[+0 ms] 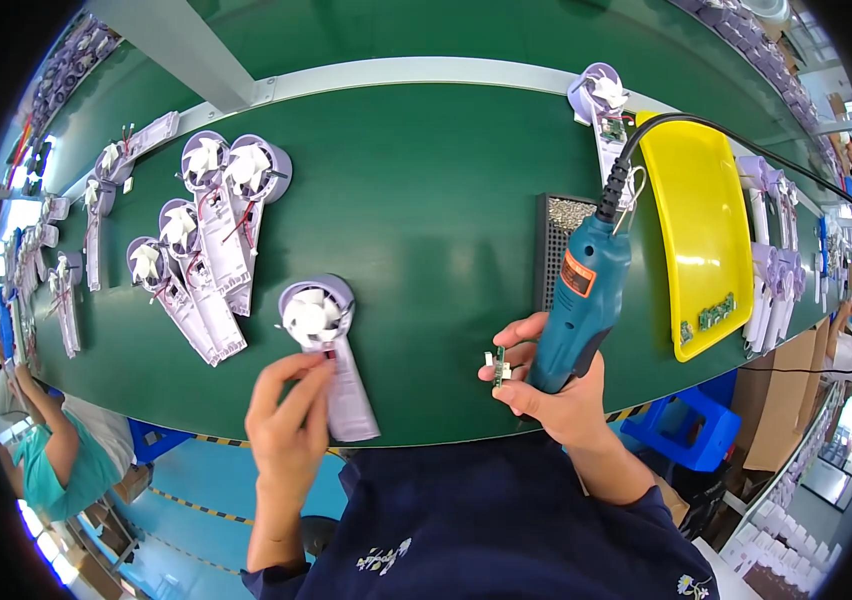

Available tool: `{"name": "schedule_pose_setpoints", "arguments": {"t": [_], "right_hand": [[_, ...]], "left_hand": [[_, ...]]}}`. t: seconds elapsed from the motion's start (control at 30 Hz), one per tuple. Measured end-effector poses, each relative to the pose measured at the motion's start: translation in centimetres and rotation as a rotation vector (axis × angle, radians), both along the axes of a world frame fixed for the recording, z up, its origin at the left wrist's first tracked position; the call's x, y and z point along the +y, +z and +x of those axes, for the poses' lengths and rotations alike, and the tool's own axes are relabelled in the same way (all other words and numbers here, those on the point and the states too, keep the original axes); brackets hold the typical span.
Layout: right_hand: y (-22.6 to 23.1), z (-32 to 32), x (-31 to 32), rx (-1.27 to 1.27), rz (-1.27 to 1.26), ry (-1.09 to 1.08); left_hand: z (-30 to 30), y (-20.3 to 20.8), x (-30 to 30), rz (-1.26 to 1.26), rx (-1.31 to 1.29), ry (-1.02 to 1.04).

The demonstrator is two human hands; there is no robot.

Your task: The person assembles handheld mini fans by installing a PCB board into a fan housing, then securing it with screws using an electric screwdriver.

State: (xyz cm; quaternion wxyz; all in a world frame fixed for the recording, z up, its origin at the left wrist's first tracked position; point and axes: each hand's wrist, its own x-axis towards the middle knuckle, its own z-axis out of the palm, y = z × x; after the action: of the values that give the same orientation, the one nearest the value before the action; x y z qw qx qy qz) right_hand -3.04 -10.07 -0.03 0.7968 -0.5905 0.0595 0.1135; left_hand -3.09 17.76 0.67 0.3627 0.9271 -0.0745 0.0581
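A lavender handheld fan housing (351, 395) with white blades (312, 315) lies on the green table in front of me, its handle toward me. My left hand (289, 405) is closed in a pinch at the neck of this housing, where a bit of dark red wire (330, 353) shows at the fingertips. My right hand (571, 400) is wrapped round a teal electric screwdriver (583, 300), its cable end up and its tip hidden. Between the thumb and fingers of that same hand sits a small green circuit board (500, 368) with white connectors.
Several open fan housings (208, 240) lie at the left, with another (601, 100) at the far right. Behind the screwdriver stands a dark box of screws (556, 235). A yellow tray (696, 210) holds circuit boards (716, 312). The black cable (746, 140) arcs rightward. A co-worker (66, 450) sits at left.
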Motion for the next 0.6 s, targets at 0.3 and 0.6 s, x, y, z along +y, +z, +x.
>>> {"name": "schedule_pose_setpoints", "arguments": {"t": [0.3,0.6], "right_hand": [[0.1,-0.7,-1.3,0.056,-0.098,0.010],[0.9,0.7,0.7,0.029,-0.345,0.047]], "left_hand": [[1.2,-1.3,-5.6,-0.162,-0.019,-0.143],[2.4,-1.1,-6.1,-0.159,0.015,-0.225]]}}
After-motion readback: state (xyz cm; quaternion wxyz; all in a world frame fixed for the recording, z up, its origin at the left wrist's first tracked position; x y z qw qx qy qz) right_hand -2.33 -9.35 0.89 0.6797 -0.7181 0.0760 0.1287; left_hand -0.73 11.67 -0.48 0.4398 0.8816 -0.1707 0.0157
